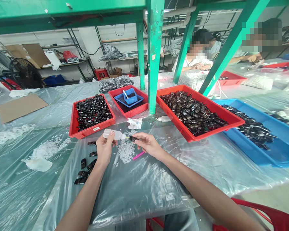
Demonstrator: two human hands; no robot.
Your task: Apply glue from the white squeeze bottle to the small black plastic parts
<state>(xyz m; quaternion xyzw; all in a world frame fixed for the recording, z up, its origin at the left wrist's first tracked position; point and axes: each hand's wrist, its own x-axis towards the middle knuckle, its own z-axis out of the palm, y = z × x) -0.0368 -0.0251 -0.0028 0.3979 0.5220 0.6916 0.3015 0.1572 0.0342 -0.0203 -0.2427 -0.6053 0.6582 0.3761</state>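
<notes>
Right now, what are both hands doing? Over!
Left hand: gripping bottle. Right hand: pinching small black part. Nozzle right by part, nothing visible blocking. White bits scattered below.

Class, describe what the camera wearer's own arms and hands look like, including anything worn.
The left hand and right hand are ungloved. The left forearm and right forearm are bare, with no sleeve, watch or bracelet in view.

Black piece (132,139): partly covered by the right hand (148,144).
Bottle (117,135): partly covered by the left hand (104,147).
Bottle tip (127,137): contact too small to be confirmed.
Tray label (96,129): print too small to be read.
Blue tray (279,155): overlapped by red tray (202,135), cut off at right.
Co-workers (195,63): heads pixelated.
</notes>
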